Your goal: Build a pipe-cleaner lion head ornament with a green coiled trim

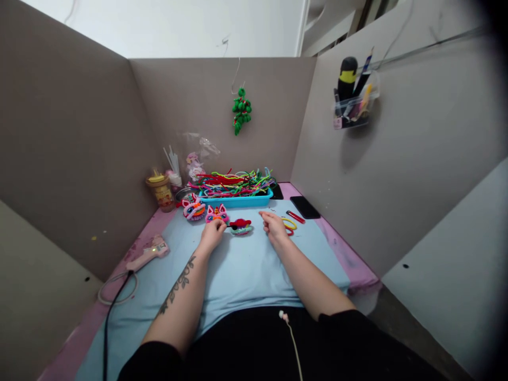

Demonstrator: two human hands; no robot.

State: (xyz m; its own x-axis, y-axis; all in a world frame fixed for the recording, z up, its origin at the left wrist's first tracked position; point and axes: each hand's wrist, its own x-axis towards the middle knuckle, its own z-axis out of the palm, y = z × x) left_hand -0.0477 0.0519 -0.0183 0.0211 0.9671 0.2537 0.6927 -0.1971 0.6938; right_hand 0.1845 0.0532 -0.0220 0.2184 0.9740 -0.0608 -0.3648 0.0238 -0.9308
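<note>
My left hand [213, 234] is closed in a pinch on a short black fuzzy stem [229, 226], whose end points right. Just past that end lies a small red and mint-green piece of chenille work [241, 228] on the blue cloth. Behind my left hand sits a pink animal head [216, 212] with an orange horn, partly covered by the hand. A similar pink and white head [193, 209] is to its left. My right hand [273, 226] is raised right of the red piece, fingers curled and pinched together; anything between them is too small to make out.
A blue tray [238, 201] heaped with coloured chenille stems stands at the back. Scissors [291, 226], a red cutter [296, 217] and a phone [305, 207] lie right. A pink glue gun [148, 253] with its cord and a cup [162, 193] are left. Partitions enclose three sides.
</note>
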